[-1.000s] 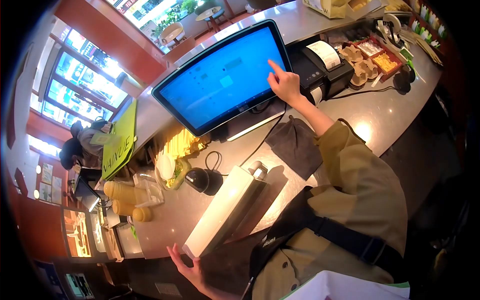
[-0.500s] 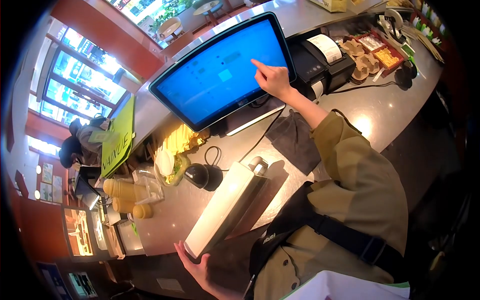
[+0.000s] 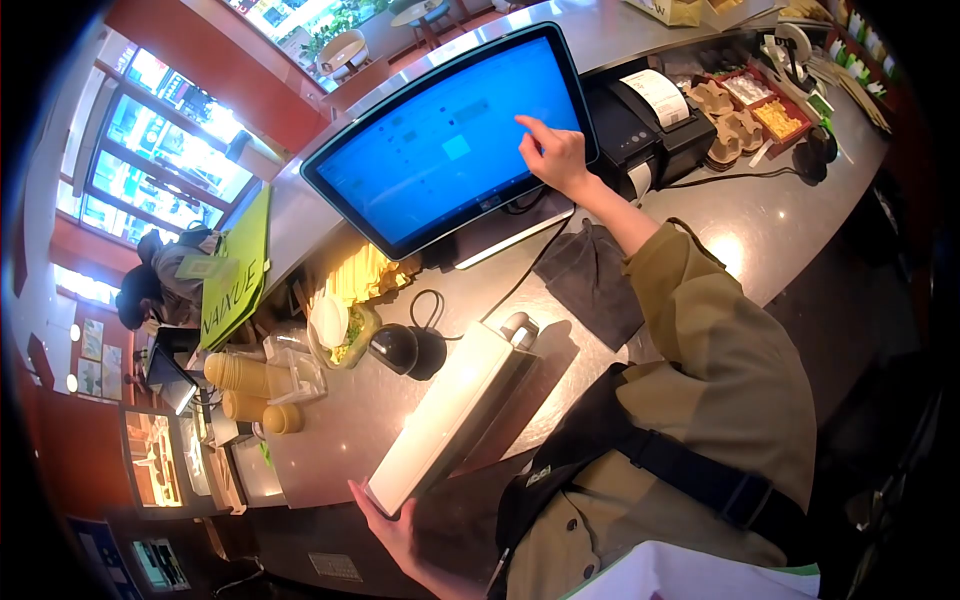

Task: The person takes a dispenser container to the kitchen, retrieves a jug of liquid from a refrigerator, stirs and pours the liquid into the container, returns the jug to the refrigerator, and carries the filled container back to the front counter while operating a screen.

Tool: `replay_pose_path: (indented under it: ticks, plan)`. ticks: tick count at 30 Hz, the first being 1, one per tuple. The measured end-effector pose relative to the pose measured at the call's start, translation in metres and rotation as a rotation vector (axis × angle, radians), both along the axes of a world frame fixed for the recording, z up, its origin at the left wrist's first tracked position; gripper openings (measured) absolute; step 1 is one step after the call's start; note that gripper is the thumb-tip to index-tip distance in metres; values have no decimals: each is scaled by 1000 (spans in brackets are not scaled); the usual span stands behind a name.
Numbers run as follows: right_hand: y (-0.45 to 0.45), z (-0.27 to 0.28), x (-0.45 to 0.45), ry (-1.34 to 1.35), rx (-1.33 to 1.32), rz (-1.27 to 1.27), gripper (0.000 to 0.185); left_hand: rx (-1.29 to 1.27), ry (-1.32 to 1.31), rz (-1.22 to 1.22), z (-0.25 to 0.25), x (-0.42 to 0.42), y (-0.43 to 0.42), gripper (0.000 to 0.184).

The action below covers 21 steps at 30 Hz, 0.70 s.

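My right hand [image 3: 555, 160] is raised in front of a tilted touchscreen monitor [image 3: 450, 120] with a blue display. Its index finger points at the right part of the screen; the other fingers are partly curled and hold nothing. Whether the fingertip touches the glass, I cannot tell. At the near end of a long white box-shaped device [image 3: 440, 415], my left hand [image 3: 395, 535] rests with thumb and fingers spread around the corner. The device lies slantwise on the metal counter [image 3: 330, 455].
A black receipt printer [image 3: 640, 125] stands right of the monitor, beside cardboard cup carriers [image 3: 735, 130]. Left of the device are a black scanner [image 3: 393, 349], stacked cups [image 3: 240, 375] and a green sign [image 3: 235, 275]. A dark cloth [image 3: 590, 280] lies below the monitor. Another person [image 3: 165, 280] is at far left.
My right index finger has shifted slightly right and lifted a little from its earlier spot at the screen. The left hand stays at the end of the white device.
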State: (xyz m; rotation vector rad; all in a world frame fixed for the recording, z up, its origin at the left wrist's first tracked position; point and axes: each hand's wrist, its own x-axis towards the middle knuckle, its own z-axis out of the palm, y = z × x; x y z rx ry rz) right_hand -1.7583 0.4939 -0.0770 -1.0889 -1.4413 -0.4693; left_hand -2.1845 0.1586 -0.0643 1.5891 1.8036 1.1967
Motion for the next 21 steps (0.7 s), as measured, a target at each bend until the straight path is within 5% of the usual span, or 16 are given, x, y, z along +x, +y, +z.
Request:
replay_pose_path:
  ticks: [10, 16, 21]
  plan:
    - [1, -7, 2, -17, -67, 13, 25, -11, -1, 11, -9, -4, 2, 99]
    - [-18, -32, -9, 20, -66, 111, 18, 160, -327, -23, -26, -12, -3, 112]
    - [-35, -55, -24, 15, -198, 191, 25, 199, -322, 54, -46, -4, 5, 110]
